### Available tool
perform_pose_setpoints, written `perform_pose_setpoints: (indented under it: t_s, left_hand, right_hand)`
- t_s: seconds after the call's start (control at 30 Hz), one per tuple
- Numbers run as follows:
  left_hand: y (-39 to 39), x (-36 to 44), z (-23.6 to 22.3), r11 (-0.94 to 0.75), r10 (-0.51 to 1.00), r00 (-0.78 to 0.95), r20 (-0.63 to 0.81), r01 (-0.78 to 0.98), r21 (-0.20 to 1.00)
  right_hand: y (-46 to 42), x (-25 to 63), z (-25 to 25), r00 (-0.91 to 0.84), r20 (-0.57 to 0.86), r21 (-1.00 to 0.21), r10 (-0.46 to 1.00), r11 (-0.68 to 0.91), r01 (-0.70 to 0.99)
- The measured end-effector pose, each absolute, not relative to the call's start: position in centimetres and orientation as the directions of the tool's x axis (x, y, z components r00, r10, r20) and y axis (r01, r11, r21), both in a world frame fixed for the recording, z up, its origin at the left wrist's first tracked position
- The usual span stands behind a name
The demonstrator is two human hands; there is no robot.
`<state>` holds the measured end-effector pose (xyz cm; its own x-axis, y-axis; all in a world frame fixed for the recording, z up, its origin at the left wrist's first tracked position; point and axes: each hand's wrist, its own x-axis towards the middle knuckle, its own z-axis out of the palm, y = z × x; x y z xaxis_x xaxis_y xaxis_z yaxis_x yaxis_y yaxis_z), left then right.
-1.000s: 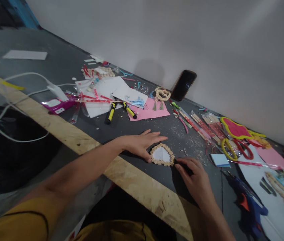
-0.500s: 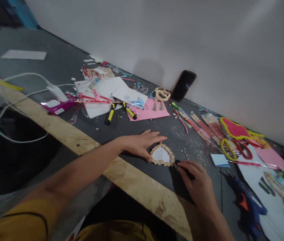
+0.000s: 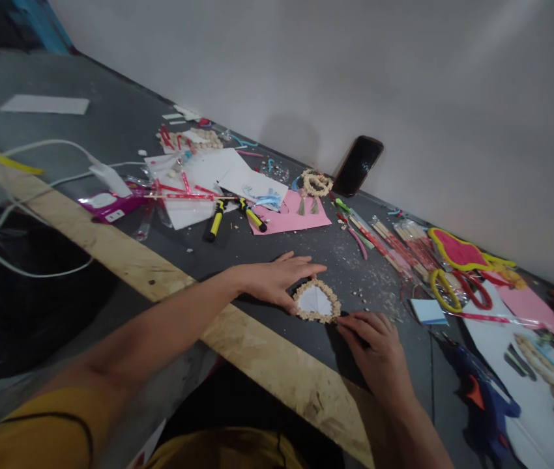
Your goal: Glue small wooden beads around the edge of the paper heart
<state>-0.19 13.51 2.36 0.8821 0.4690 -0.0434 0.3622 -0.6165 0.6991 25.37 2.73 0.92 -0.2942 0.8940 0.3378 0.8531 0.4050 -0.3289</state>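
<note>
A rounded-triangular ring of small tan beads or wooden bits (image 3: 334, 306) with a white paper centre (image 3: 315, 300) lies flat on the dark table. My left hand (image 3: 274, 281) rests open at its left side, fingers stretched over the table, the thumb touching the ring's left edge. At the ring's lower right corner, my right hand (image 3: 375, 342) is closed in a pinch, its fingertips touching or very near the edge. What sits between those fingertips is too small and dark to make out. Tiny pale bits (image 3: 359, 296) lie scattered just right of the ring.
Yellow-black pliers (image 3: 215, 221), pink paper (image 3: 291, 221) and white sheets (image 3: 203, 169) lie beyond my left hand. A phone (image 3: 358, 165) leans on the wall. Packaged sticks (image 3: 404, 247), scissors (image 3: 446, 291) and a blue glue gun (image 3: 489, 404) lie to the right. A wooden strip (image 3: 257, 352) runs along the front.
My right hand has moved slightly left, bringing its pinched fingertips to the ring's lower right edge. The small dark thing seen at those fingertips is now mostly hidden. My left hand stays put.
</note>
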Motion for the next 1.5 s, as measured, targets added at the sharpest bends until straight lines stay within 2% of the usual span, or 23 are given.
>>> perform_pose_setpoints:
  t_s: [1.5]
  left_hand:
    - [13.42,-0.14,2.26,-0.625,0.478,0.878,-0.032,0.365,0.690]
  right_hand:
    - [2.80,25.10,0.94,-0.321,0.431,-0.316,0.843,0.474,0.822]
